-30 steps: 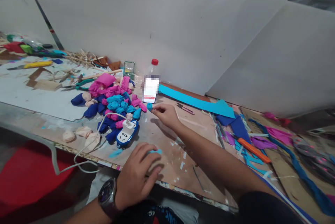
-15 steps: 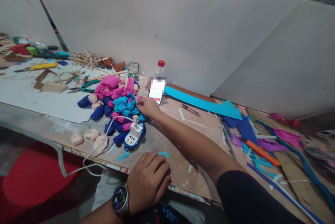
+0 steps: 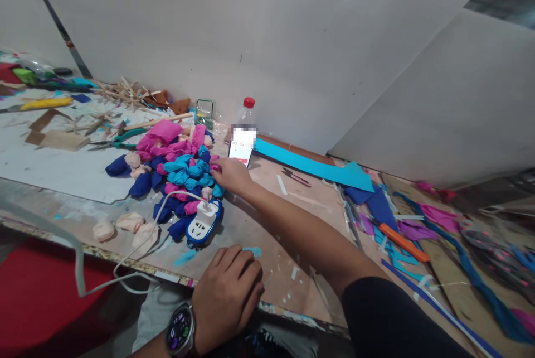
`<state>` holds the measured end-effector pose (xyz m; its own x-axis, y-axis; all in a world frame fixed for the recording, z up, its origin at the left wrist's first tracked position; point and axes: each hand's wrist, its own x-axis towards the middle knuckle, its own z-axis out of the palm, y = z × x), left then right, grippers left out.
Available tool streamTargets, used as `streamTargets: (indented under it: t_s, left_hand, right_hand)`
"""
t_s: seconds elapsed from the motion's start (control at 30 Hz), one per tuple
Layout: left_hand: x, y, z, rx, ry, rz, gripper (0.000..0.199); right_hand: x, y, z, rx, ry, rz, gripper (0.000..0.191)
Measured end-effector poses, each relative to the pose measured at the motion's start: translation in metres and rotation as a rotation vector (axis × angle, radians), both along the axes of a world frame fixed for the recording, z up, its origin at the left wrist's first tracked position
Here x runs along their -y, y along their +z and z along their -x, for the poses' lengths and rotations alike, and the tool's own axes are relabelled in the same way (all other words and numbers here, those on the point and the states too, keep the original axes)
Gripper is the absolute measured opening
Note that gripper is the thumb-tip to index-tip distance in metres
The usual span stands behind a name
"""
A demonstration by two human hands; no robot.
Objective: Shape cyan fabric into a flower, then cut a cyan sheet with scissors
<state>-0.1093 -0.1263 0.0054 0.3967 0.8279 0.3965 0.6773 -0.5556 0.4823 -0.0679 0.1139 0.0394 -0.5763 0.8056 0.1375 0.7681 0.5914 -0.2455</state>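
Note:
A pile of small crumpled bundles, in pink, light blue, dark blue and pale peach, lies on the table; they look like paper or cloth. At the right side of this pile, my right hand has its fingers pinched around a small pink bundle, mostly hidden by the fingertips. My left hand, wearing a watch, rests at the table's front edge with its fingers loosely curled and nothing visible in them. Between the hands, a white-and-blue power strip with a plugged-in cable touches the pile.
Behind my right hand a lit phone leans against a red-capped bottle. Small snips and a light-blue strip lie to the right, near an orange cutter. Pliers and wooden sticks are left.
The view has shifted slightly, so everything sits a little farther left. My right hand stays at the pile's right side with fingers pinched; my left hand keeps resting at the table edge.

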Motion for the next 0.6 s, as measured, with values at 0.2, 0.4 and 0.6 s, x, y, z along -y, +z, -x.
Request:
streamTargets:
  t_s: [0.2,0.4,0.6]
  left_hand:
    - [-0.001,0.0,-0.002,0.009,0.015,-0.058,0.021]
    - [-0.004,0.006,-0.003,0.012,0.006,-0.097,0.022]
    - [-0.003,0.011,-0.004,0.141,-0.028,0.022,0.026]
  right_hand:
    - [0.019,0.006,-0.096,-0.155,0.14,-0.074,0.033]
    - [-0.038,0.005,-0.224,0.083,-0.27,-0.163,0.038]
    - [-0.063,-0.015,-0.272,0.132,-0.403,-0.129,0.035]
